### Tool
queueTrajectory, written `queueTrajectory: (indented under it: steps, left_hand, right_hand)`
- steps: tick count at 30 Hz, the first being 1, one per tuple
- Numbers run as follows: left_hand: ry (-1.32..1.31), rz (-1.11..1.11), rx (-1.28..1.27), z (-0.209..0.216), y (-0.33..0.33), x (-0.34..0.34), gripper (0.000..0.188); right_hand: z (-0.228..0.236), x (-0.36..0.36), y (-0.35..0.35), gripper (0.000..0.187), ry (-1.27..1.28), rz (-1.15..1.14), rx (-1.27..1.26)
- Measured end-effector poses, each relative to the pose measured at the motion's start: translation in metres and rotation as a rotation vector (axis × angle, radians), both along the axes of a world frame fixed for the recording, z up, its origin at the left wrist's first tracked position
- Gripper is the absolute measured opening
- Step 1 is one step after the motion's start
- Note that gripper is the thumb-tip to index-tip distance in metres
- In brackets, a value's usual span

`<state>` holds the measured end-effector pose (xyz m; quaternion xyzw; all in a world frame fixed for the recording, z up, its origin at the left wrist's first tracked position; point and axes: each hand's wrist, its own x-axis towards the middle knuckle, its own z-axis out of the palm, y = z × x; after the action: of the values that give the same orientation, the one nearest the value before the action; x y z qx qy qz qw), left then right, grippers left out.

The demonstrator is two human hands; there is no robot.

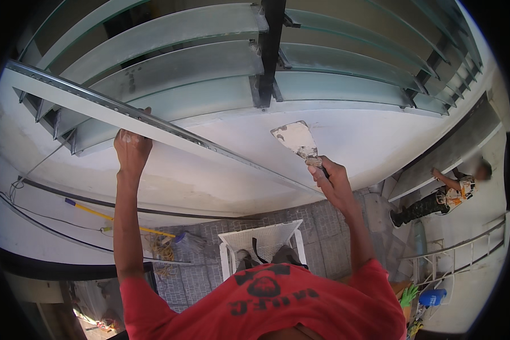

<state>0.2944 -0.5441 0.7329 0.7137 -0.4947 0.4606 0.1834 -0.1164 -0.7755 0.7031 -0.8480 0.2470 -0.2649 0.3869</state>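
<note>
Apparently light and stiff, the scraper (294,138) is before the white wall (198,181), right grip (333,180) round its handle (313,161), the best hold; left grip (133,148) clasps a long, probably rigid strip (175,136).

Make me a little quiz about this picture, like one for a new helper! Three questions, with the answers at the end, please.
1. Pick one: what does the right hand hold?
a) a hammer
b) a scraper
c) a cup

2. True or false: the left hand is empty.

3. Fill in the blank: the shirt of the person whose two hands are at work is ____.

Key:
1. b
2. False; it grips the long bar.
3. red
</note>
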Motion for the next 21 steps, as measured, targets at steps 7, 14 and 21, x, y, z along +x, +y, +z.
queueTrajectory:
  steps: [7, 14, 21]
  left_hand:
    - [-0.094, 0.053, 0.099, 0.002, -0.009, 0.023, 0.044]
    - [-0.103, 0.067, 0.209, 0.003, -0.007, 0.020, 0.045]
    - [-0.129, -0.013, 0.212, 0.008, -0.007, 0.024, 0.040]
  right_hand:
    - [0.026, 0.044, -0.022, 0.033, 0.171, 0.067, -0.235]
    - [0.036, 0.060, -0.031, 0.035, 0.211, 0.087, -0.247]
    - [0.047, 0.058, -0.037, 0.039, 0.245, 0.077, -0.226]
